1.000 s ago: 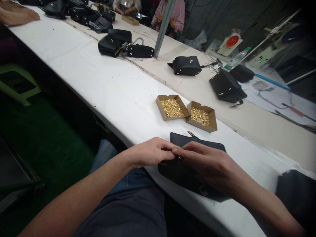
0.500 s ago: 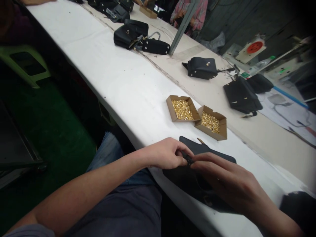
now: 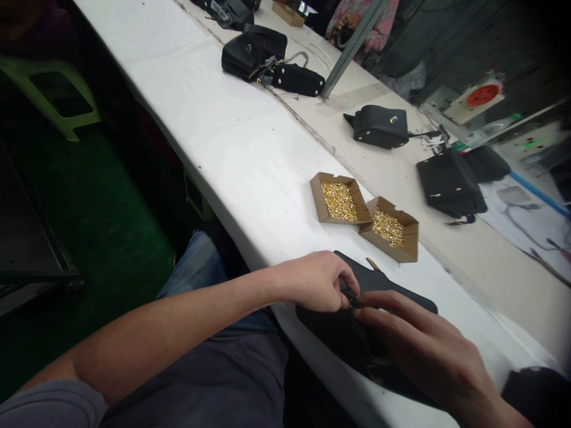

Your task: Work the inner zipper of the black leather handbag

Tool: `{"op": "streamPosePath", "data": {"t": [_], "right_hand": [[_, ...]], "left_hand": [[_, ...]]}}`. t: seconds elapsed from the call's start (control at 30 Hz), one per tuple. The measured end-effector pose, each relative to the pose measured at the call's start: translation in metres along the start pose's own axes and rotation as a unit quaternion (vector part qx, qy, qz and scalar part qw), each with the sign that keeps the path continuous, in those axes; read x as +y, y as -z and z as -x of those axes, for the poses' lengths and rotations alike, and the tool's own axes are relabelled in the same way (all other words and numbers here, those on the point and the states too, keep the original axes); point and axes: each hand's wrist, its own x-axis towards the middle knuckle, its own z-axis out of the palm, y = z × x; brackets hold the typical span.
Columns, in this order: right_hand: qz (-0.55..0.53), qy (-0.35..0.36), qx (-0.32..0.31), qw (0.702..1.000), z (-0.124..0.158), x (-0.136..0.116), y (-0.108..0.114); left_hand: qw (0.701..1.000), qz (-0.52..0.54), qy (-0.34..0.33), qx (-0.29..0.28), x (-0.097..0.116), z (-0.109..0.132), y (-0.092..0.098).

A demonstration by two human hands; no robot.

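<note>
A black leather bag [image 3: 392,291] lies at the near edge of the white table [image 3: 241,148], partly over my lap. My left hand [image 3: 319,280] is closed, its fingers pinching the bag's upper edge. My right hand [image 3: 423,351] rests on the bag with fingers curled, the fingertips meeting the left hand's at a small piece I cannot make out. A small gold fitting [image 3: 372,263] sticks out at the bag's far edge. Two open cardboard boxes of small gold metal parts, the left box [image 3: 339,200] and the right box [image 3: 391,228], stand just beyond the bag.
Several other black bags, such as one bag [image 3: 381,126] and another bag [image 3: 450,184], lie along the table's far side. A grey post [image 3: 352,50] rises from the table. Another person's sleeve [image 3: 357,21] shows at the far end. A green stool [image 3: 57,95] stands on the left floor.
The view has shifted so the table and boxes sit further right and lower. Both hands stayed together on the bag, fingertips pinched at its edge.
</note>
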Motion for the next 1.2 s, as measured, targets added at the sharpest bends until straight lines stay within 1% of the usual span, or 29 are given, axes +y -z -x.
{"op": "streamPosePath", "data": {"t": [0.07,0.2,0.3,0.5,0.6,0.7,0.77,0.9,1.07,1.2], "right_hand": [[-0.011,0.033,-0.010,0.999,-0.006,-0.006,0.005],[-0.041,0.055,-0.021,0.997,-0.015,-0.016,0.013],[-0.036,0.080,-0.029,0.996,-0.015,-0.016,0.015],[-0.044,0.080,-0.046,0.995,-0.010,-0.014,0.015],[-0.046,0.087,-0.052,0.994,-0.008,-0.012,0.015],[-0.043,0.094,-0.039,0.994,-0.003,-0.010,0.013],[-0.033,0.089,-0.032,0.995,0.000,-0.011,0.010],[-0.011,0.049,-0.007,0.999,0.002,-0.018,0.008],[0.007,0.027,0.004,1.000,-0.001,-0.034,0.012],[0.015,-0.001,0.017,1.000,-0.004,-0.043,0.014]], "left_hand": [[1.000,-0.016,0.003,-0.007,0.002,-0.001,0.001],[1.000,-0.020,0.005,-0.013,0.002,-0.001,0.002],[1.000,-0.014,0.003,-0.015,-0.001,-0.001,0.002],[0.999,-0.017,-0.007,-0.040,-0.003,-0.005,0.004],[0.999,-0.023,-0.010,-0.038,-0.002,-0.006,0.005],[0.999,-0.023,-0.014,-0.032,-0.001,-0.007,0.006],[0.999,-0.020,-0.017,-0.031,0.000,-0.007,0.006],[1.000,-0.018,-0.006,-0.020,0.000,-0.006,0.005],[1.000,-0.001,0.000,-0.017,-0.001,-0.001,0.000],[1.000,0.016,-0.009,-0.019,-0.005,0.001,-0.004]]}}
